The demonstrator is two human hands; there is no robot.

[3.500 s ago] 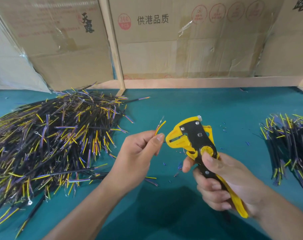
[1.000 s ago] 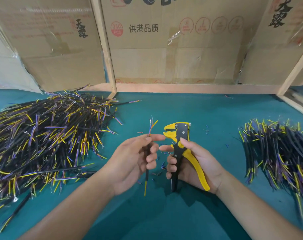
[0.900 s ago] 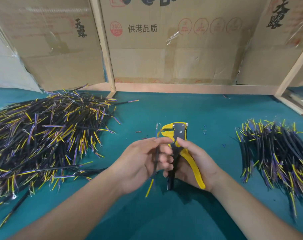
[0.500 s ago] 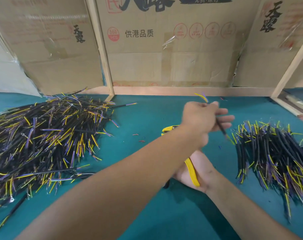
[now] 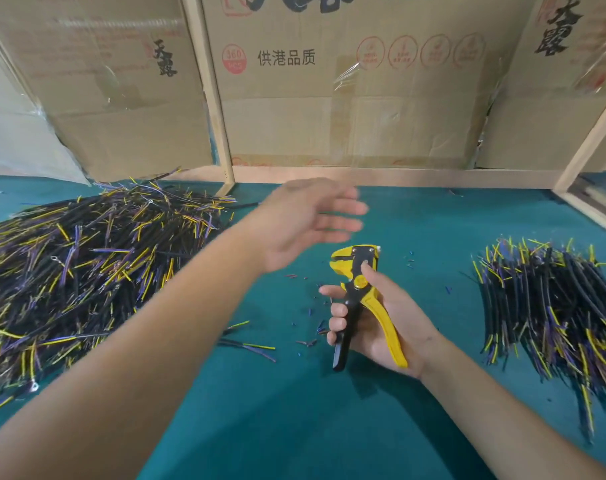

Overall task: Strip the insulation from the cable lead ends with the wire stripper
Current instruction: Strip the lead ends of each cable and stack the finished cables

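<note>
Overhead, left hand (image 5: 305,220) hovers empty, fingers straight, above teal table (image 5: 329,427); right hand (image 5: 384,320) grips wire stripper (image 5: 358,292).

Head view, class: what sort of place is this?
Probably a small cable assembly workbench: heaps of cut cables, a wire stripper held in the right hand, and cardboard cartons behind.

Bright, even light; left hand (image 5: 308,221) motion-blurred, frame edges bowed by the wide-angle lens.
</note>
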